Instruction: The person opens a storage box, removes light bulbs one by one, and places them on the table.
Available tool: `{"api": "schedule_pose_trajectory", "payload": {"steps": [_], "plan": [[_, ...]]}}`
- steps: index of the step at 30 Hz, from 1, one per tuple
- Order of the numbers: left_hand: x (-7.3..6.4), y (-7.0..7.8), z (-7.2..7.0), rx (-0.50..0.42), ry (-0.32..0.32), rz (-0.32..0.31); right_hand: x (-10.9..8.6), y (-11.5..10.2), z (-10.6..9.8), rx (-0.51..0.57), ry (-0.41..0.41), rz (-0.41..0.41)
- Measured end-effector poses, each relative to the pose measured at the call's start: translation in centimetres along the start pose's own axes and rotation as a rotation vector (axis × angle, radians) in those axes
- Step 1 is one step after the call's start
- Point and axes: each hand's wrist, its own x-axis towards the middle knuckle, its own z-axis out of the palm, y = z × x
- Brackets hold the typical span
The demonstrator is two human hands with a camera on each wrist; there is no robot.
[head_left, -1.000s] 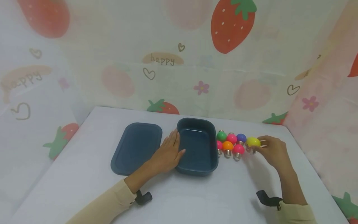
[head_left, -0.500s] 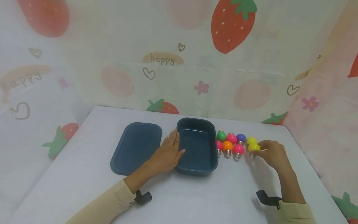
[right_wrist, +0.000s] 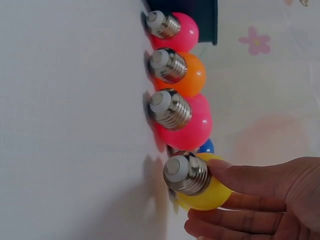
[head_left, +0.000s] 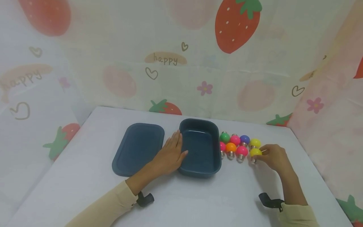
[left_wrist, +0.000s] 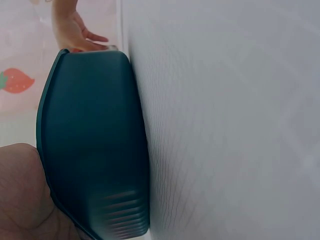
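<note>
My left hand (head_left: 169, 155) lies with straight fingers against the left rim of a dark teal plastic box (head_left: 200, 172). In the left wrist view the palm (left_wrist: 22, 192) meets that box's rim. At the right, my right hand (head_left: 275, 159) pinches a yellow light bulb (head_left: 256, 152) between thumb and fingers. The right wrist view shows this bulb (right_wrist: 212, 194) with its metal screw base towards the camera, very near the tabletop; whether it touches is unclear. Just behind it sits a second yellow bulb (head_left: 255, 142). Nearest on its left is a pink bulb (head_left: 242, 151).
Several more bulbs lie in two rows by the box's right wall, among them an orange one (head_left: 231, 147), a green one (head_left: 225, 137) and a blue one (head_left: 245, 139). A flat teal lid (head_left: 139, 149) rests left of the box on the white table (head_left: 198, 201).
My right hand has brought the yellow bulb down and towards me, leaving the other yellow bulb visible behind it. The left hand and the box have kept still.
</note>
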Motion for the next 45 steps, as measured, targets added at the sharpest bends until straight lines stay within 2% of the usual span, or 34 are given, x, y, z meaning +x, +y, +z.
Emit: {"api": "schedule_pose_trajectory", "payload": {"steps": [7,22,35,45], "plan": [[0.09,-0.07,-0.05,0.013,0.009,0.004,0.30,0.14,0.25,0.002,-0.015,0.008],[0.35,-0.19,0.31,0.017,-0.022,-0.019,0.33,0.25,0.41,0.007,-0.019,0.035],[0.20,-0.15,0.16,0.014,-0.022,-0.018,0.51,0.32,0.74,-0.005,-0.015,0.011],[0.15,-0.17,0.30,0.014,-0.027,-0.023,0.31,0.50,0.09,-0.030,-0.018,0.024]]}}
